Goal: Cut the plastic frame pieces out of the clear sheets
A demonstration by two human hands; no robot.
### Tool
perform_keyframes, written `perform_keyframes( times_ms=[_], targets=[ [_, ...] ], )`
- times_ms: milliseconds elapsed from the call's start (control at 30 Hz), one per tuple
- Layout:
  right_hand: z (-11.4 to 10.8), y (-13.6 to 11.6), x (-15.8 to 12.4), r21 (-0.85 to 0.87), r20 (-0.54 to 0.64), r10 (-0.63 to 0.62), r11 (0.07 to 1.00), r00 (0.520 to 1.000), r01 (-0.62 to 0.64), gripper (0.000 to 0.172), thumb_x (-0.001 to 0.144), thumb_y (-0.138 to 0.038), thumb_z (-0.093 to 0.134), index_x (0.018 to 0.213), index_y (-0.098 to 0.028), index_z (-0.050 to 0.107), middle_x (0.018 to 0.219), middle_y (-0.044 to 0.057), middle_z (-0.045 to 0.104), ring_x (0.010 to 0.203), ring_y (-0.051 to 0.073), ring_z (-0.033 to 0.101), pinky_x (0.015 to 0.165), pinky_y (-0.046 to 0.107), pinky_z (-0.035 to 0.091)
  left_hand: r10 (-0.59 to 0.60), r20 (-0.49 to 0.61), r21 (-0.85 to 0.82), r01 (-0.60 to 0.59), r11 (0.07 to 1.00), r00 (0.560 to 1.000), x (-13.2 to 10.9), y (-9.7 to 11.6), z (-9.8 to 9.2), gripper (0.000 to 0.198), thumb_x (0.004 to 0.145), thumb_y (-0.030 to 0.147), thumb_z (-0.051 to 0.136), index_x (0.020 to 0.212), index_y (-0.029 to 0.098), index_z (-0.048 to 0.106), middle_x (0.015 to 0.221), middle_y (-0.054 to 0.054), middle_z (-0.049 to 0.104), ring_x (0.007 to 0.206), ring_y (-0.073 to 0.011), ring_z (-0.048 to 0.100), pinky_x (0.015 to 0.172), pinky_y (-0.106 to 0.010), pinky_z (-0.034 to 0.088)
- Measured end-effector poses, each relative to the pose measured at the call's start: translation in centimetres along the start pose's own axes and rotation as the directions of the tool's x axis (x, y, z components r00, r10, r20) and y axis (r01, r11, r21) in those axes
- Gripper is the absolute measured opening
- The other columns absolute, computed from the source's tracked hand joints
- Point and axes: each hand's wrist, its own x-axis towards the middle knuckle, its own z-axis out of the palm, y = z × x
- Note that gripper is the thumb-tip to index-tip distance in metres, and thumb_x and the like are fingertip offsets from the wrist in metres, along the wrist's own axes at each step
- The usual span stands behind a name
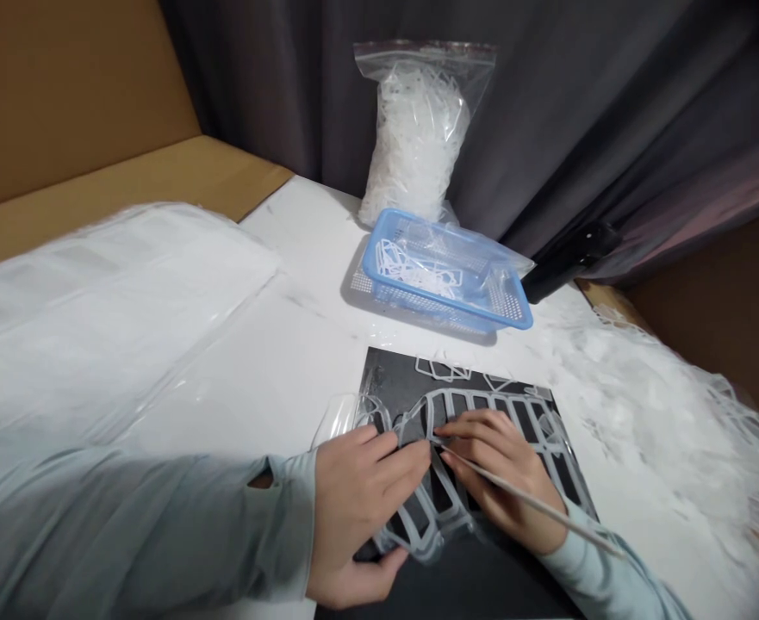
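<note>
Gripped in the right hand [499, 474]: thin wooden stick [547, 511], tip at clear plastic lattice [450, 400], pressed flat by the spread left hand [359, 517] on black mat [392, 379].

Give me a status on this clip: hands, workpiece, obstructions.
Left hand on clear plastic lattice strip, over black mat. Right hand gripping thin stick, tip at the strip. Blue perforated basket beyond the mat, not in the way.
</note>
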Motion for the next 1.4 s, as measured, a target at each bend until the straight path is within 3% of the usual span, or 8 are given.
perform_keyframes(
  times_ms=[167, 600, 733, 833, 933, 1067, 1200, 1400],
  targets=[
    [0.0, -0.1, 0.0, 0.012, -0.032, 0.017, 1.0, 0.999, -0.017, 0.018, 0.093, -0.005, 0.056, 0.106, -0.016, 0.062, 0.104, 0.01, 0.069, 0.098, 0.023, 0.058, 0.085, 0.04, 0.049, 0.019, 0.008, 0.013, -0.019, 1.0, 1.0, 0.0, -0.1, 0.1, 0.067, 0.074, 0.043, 0.063, 0.132, 0.01, 0.055, 0.137, -0.006, 0.059, 0.096, -0.0233, 0.056, 0.083, -0.037, 0.046],
    [-0.2, 0.3, 0.1, 0.051, -0.031, 0.057, 0.997, 0.998, -0.055, 0.011, 0.095, -0.011, 0.055, 0.093, -0.019, 0.063, 0.104, 0.01, 0.072, 0.095, 0.023, 0.063, 0.084, 0.041, 0.056, 0.019, 0.039, -0.013, -0.019, 1.0, 0.999, 0.0, -0.2, 0.0, 0.067, 0.076, 0.042, 0.059, 0.134, 0.009, 0.052, 0.139, -0.009, 0.057, 0.099, -0.0251, 0.057, 0.084, -0.038, 0.046],
    [-0.1, 0.0, 0.1, -0.049, -0.006, 0.0, 0.999, 1.0, 0.0, 0.011, 0.096, -0.012, 0.055, 0.097, -0.017, 0.064, 0.108, 0.012, 0.072, 0.102, 0.024, 0.066, 0.091, 0.044, 0.056, 0.012, 0.038, -0.025, -0.011, 1.0, 0.999, 0.0, -0.2, 0.0, 0.066, 0.076, 0.042, 0.059, 0.133, 0.01, 0.054, 0.139, -0.009, 0.057, 0.1, -0.0256, 0.058, 0.085, -0.038, 0.046],
    [0.5, -0.6, -0.1, -0.207, -0.004, -0.054, 0.977, 0.999, 0.052, 0.011, 0.097, -0.011, 0.054, 0.1, -0.016, 0.064, 0.109, 0.011, 0.073, 0.113, 0.027, 0.064, 0.103, 0.051, 0.048, 0.019, 0.055, -0.026, -0.018, 0.999, 0.998, 0.1, -0.2, -0.2, 0.064, 0.077, 0.042, 0.06, 0.131, 0.01, 0.055, 0.139, -0.009, 0.058, 0.101, -0.0257, 0.059, 0.086, -0.038, 0.047],
    [1.2, -1.2, -0.4, -0.3, -0.043, -0.044, 0.953, 0.998, 0.029, 0.011, 0.097, -0.011, 0.054, 0.097, -0.018, 0.063, 0.11, 0.009, 0.073, 0.109, 0.026, 0.065, 0.106, 0.054, 0.043, 0.018, 0.082, -0.02, -0.017, 1.0, 0.996, 0.2, -0.1, -0.4, 0.064, 0.076, 0.042, 0.061, 0.13, 0.008, 0.056, 0.137, -0.011, 0.059, 0.1, -0.0256, 0.059, 0.086, -0.038, 0.048],
    [1.5, -1.5, -0.4, -0.24, -0.076, 0.012, 0.97, 0.997, -0.03, 0.012, 0.099, -0.012, 0.053, 0.099, -0.019, 0.063, 0.104, 0.008, 0.072, 0.096, 0.022, 0.063, 0.099, 0.05, 0.047, 0.015, 0.083, -0.029, -0.012, 0.999, 0.996, 0.1, -0.1, -0.5, 0.064, 0.076, 0.041, 0.062, 0.13, 0.009, 0.056, 0.137, -0.011, 0.059, 0.099, -0.0259, 0.06, 0.086, -0.038, 0.048],
    [1.4, -1.4, -0.2, -0.151, -0.094, 0.014, 0.988, 0.996, -0.028, 0.014, 0.099, -0.011, 0.051, 0.103, -0.018, 0.063, 0.104, 0.009, 0.07, 0.097, 0.022, 0.061, 0.098, 0.048, 0.049, 0.017, 0.092, -0.051, -0.012, 0.999, 0.996, 0.1, -0.2, -0.4, 0.063, 0.077, 0.041, 0.06, 0.132, 0.01, 0.055, 0.138, -0.012, 0.058, 0.1, -0.0263, 0.06, 0.088, -0.038, 0.048],
    [1.6, -1.5, -0.4, -0.152, -0.103, 0.04, 0.987, 0.994, -0.056, 0.015, 0.096, -0.008, 0.054, 0.101, -0.019, 0.063, 0.103, 0.009, 0.069, 0.095, 0.022, 0.062, 0.1, 0.048, 0.05, 0.021, 0.102, -0.073, -0.014, 0.997, 0.995, 0.1, -0.3, -0.4, 0.065, 0.076, 0.041, 0.06, 0.132, 0.009, 0.054, 0.137, -0.014, 0.058, 0.102, -0.0261, 0.059, 0.09, -0.039, 0.048]
  ],
)
